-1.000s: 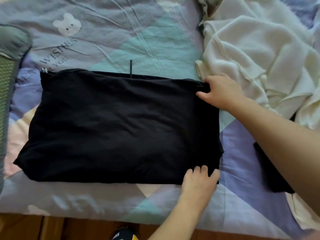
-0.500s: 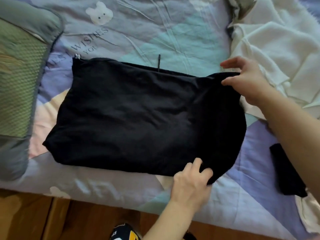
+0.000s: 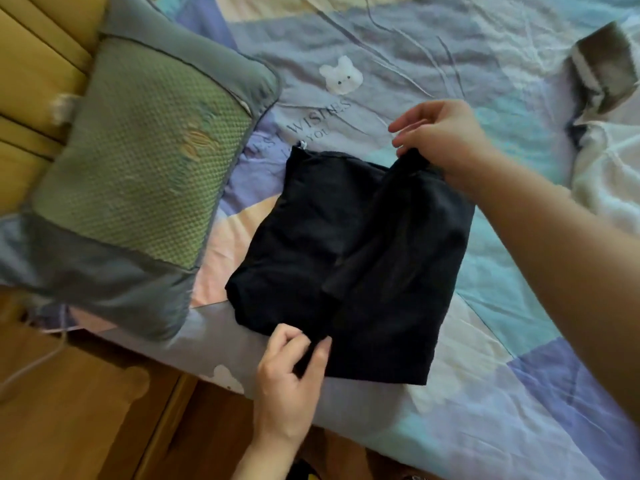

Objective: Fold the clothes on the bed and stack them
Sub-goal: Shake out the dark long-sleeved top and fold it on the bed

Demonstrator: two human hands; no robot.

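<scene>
Since a second ago the black top (image 3: pixel 349 258) at frame centre got its right half swung over leftward, right hand (image 3: pixel 446 140) pinching the far corner, left hand (image 3: pixel 294 368) pinching the near one, fold running near-to-far between them.

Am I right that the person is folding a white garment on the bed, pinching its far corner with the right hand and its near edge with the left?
Not quite: the garment is black, not white, as the head view shows. The rest holds: the right hand pinches its far corner and the left hand pinches its near edge, on the bed.
</scene>
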